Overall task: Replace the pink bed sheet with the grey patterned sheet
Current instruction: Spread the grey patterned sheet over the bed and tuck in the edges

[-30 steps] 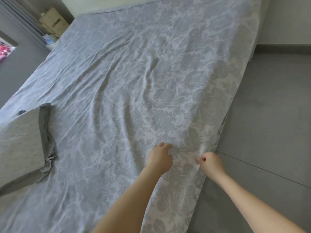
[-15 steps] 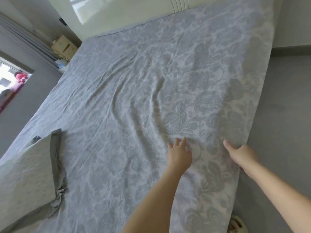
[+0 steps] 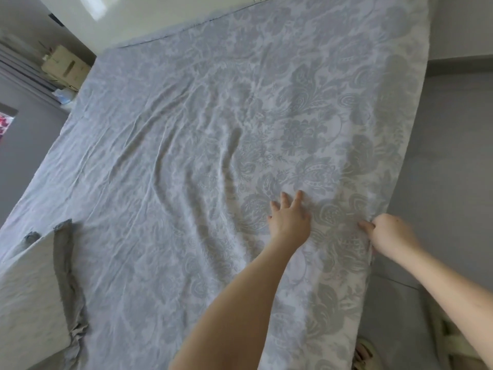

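Grey floor (image 3: 448, 156) along the right of a bed, pale headboard (image 3: 160, 14) at the far end. Spread over the whole mattress: grey patterned sheet (image 3: 213, 129), rippled with long creases through the middle, hanging over the right-hand edge. Left hand (image 3: 289, 220) flat on top of the sheet near that edge, fingers straight and fanned apart, palm pressing the cloth down. Right hand (image 3: 392, 235) just beside it at the very edge of the bed, fingers curled under and thumb laid on top, pinching the sheet's hanging border. Both forearms bare, stretched in from the near side. Off to the left, resting on the sheet, a pale quilted pillow (image 3: 29, 289) with a darker grey frilled border, tilted. Beyond the bed's far left corner, a cardboard box (image 3: 66, 66), contents too blurred to make out, with something pale blue just beside it. Bottom right, on the floor close to the bed, a foot in a light strapped sandal (image 3: 365, 351)
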The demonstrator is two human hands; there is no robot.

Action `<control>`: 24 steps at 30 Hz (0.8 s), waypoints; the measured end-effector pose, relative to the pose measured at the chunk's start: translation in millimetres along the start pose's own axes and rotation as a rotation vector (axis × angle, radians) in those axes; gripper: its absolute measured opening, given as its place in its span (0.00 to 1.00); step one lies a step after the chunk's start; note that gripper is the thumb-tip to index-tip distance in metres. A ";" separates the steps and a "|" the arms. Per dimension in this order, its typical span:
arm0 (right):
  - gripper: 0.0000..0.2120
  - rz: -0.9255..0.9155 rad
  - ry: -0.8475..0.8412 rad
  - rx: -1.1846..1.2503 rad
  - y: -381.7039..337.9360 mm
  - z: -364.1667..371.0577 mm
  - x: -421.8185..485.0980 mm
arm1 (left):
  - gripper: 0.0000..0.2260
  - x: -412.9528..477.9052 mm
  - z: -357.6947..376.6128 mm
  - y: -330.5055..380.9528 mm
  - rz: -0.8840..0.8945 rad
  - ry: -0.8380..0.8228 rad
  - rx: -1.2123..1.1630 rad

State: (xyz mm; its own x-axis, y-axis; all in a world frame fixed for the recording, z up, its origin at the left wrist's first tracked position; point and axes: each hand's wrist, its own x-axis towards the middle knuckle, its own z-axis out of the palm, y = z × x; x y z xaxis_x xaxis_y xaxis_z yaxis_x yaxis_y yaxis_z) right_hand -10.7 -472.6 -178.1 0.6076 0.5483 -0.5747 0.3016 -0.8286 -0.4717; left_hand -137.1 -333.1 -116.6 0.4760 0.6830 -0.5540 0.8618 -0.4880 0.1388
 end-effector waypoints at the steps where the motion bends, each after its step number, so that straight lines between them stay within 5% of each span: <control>1: 0.20 -0.018 -0.049 0.075 3.5 -5.2 0.7 | 0.25 3.0 0.8 4.6 -0.016 0.000 0.002; 5: 0.21 -0.045 -0.161 0.207 7.4 -20.8 3.9 | 0.25 10.1 -2.7 19.4 -0.058 0.009 -0.005; 10: 0.20 -0.085 -0.041 -0.009 18.9 -30.4 -10.6 | 0.24 11.5 -9.9 44.7 -0.030 0.012 0.003; 13: 0.20 -0.025 -0.006 -0.021 29.2 -24.0 -17.5 | 0.25 6.7 -14.5 59.7 0.094 -0.089 0.129; 17: 0.17 0.115 -0.173 -0.009 21.0 -31.9 10.1 | 0.24 10.4 -20.4 59.3 0.226 -0.125 0.189; 21: 0.26 0.175 0.063 0.334 1.9 -68.7 57.7 | 0.22 27.1 -35.9 57.4 0.206 -0.015 0.001; 24: 0.28 0.265 0.031 0.694 -17.9 -84.8 101.4 | 0.24 45.5 -46.3 64.1 0.145 -0.007 0.018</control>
State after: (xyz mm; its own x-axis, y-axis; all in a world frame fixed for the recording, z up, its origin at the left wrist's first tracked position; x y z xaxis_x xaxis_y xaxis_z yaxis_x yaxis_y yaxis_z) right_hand 107.8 -411.7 -171.2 0.6193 0.3282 -0.7133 -0.3853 -0.6645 -0.6403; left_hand -52.1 -308.2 -94.9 0.5936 0.6009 -0.5353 0.7810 -0.5906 0.2031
